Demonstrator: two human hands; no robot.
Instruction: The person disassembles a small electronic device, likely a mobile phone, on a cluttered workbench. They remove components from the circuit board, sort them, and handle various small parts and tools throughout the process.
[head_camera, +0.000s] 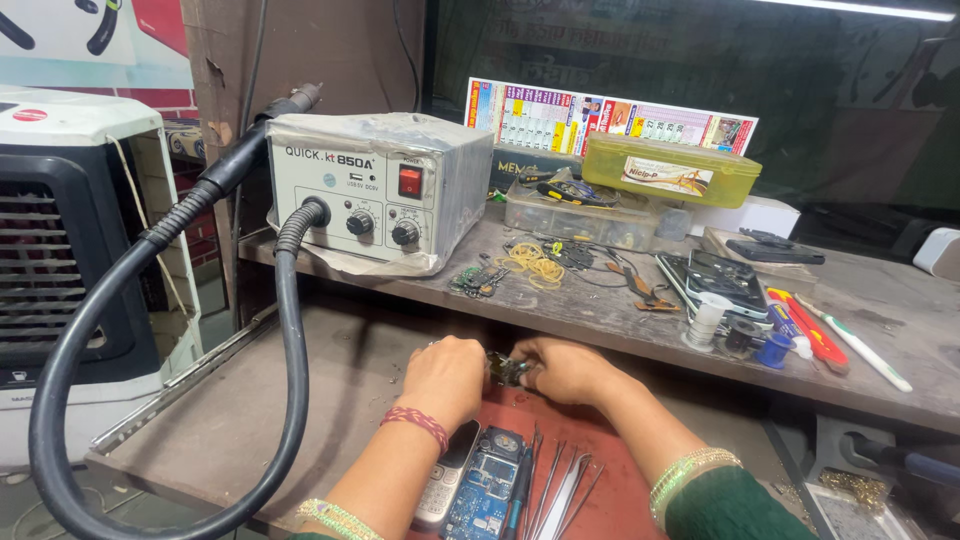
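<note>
Both my hands, left and right, pinch small part above red mat at bench front edge. Risk, my judgement: part slips, drops among tweezers.

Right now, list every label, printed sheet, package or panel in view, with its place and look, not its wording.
Grey metal hot-air station front panel: left on the shelf, red switch, two black knobs.
Long multicoloured printed calendar sheet: propped against the back wall.
Yellow-green translucent plastic box: mid-shelf, pale rectangular label on its front.
White air cooler: far left, small red oval sticker on top.
</note>
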